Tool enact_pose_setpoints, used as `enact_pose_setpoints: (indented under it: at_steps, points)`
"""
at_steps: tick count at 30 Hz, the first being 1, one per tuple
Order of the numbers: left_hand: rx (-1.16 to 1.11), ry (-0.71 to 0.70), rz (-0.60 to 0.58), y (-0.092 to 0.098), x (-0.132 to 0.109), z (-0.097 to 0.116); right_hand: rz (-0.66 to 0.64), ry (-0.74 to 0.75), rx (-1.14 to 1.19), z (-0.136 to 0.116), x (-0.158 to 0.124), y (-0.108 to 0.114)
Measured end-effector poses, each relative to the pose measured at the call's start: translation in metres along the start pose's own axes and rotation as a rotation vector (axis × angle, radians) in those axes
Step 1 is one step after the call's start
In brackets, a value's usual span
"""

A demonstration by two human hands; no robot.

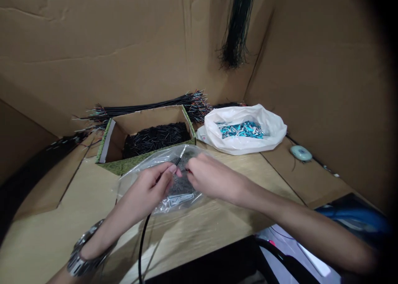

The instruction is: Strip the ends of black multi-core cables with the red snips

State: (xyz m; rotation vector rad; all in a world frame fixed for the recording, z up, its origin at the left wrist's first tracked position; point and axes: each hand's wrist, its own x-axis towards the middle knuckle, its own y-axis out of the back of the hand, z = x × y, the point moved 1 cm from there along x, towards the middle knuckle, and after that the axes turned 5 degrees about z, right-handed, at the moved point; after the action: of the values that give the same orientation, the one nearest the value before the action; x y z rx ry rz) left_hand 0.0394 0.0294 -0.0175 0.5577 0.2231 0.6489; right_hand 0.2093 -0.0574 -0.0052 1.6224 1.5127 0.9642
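My left hand (158, 182) pinches a black cable (143, 238) close to its end. A pale, thin tip sticks up beyond the fingers, and the rest of the cable hangs down toward the front. Right beside it, my right hand (205, 174) is closed, with a small bit of red showing at its fingertips; what it holds is mostly hidden. Both hands are over a clear plastic bag (139, 168) of small dark grey pieces. A flat silver-grey item (180, 199) shows at the bag's near edge.
Behind the hands, a green-sided box (120, 166) holds many short black tubes. A white bag (245, 147) of blue-and-silver pieces stands right. Cable bundles (143, 109) lie along the cardboard wall; dark strands (238, 35) hang above. A round pale object (300, 153) lies right.
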Motion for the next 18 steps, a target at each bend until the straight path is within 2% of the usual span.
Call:
enact_pose_setpoints:
  at_steps: [2, 6, 10, 18]
  points:
    - [-0.007, -0.001, 0.046, 0.003, 0.001, -0.002, 0.02, -0.029, -0.016, 0.002, -0.004, 0.001]
    - [0.024, -0.018, 0.11, 0.006, 0.0, -0.005, 0.121, -0.099, -0.046, 0.002, -0.02, 0.021]
    - [0.005, 0.014, 0.092, 0.001, -0.002, -0.007, 0.192, -0.133, -0.026, -0.003, -0.03, 0.032]
    - [0.031, 0.038, 0.04, -0.011, -0.007, 0.0, 0.167, -0.146, 0.05, -0.009, -0.024, 0.028]
